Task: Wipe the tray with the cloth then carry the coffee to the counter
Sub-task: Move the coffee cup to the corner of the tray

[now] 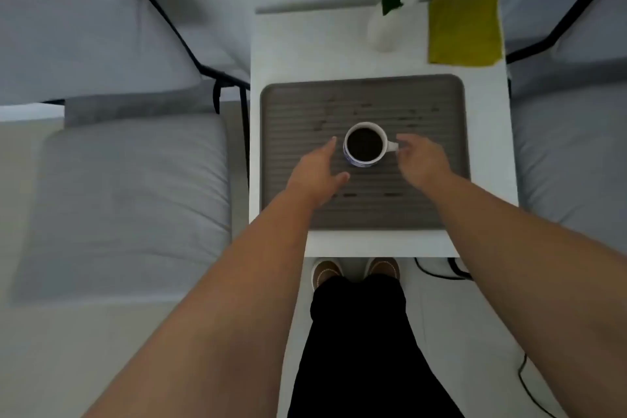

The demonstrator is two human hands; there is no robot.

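I have both bare forearms stretched forward and angled inward, my left hand (319,170) spread with straight fingers and thumb apart, my right hand (422,159) loosely opened, fingers slightly bent, neither gripping anything.

Dim, flat indoor light; soft overall blur; wide-angle stretching at edges.

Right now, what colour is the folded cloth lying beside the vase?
The cloth is yellow-green, seen best in the head view, at the table's far right corner.
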